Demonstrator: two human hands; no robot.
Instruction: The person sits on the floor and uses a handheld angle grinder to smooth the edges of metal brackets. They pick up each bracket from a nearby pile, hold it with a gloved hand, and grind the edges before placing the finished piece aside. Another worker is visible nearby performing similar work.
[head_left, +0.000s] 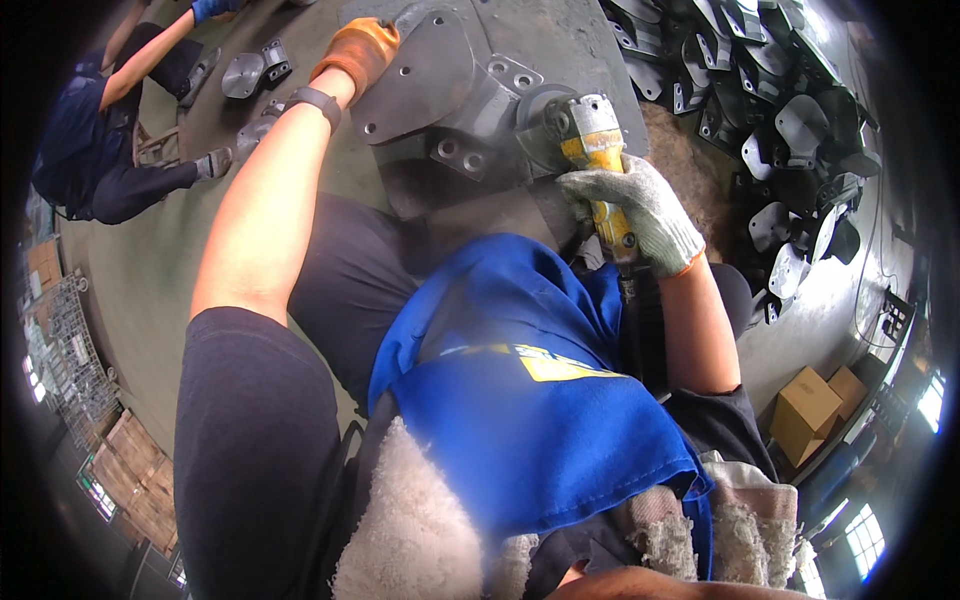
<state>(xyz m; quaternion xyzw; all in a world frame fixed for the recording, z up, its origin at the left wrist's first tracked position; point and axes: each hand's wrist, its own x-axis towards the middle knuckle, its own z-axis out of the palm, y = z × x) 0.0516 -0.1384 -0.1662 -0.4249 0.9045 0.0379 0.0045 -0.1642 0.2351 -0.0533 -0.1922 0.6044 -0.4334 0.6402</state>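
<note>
My left hand [362,55], in an orange work glove, is closed over the upper left edge of a dark metal bracket [425,85]. The bracket has a broad flat plate with several holes and thick lugs [458,155] with paired holes. My right hand [640,205], in a pale knitted glove, is wrapped round the body of a yellow angle grinder [598,150]. The grinder's disc [542,122] sits at the right side of the bracket, beside its lugs. Whether it touches the metal I cannot tell. Part of the disc is hidden behind the grinder's head.
Many similar metal brackets [800,130] lie heaped at the right. Another person [110,150] in dark clothes, with a blue glove, works at the upper left near more brackets [245,75]. Cardboard boxes [805,410] stand at the lower right, a wire cage [70,340] at the left.
</note>
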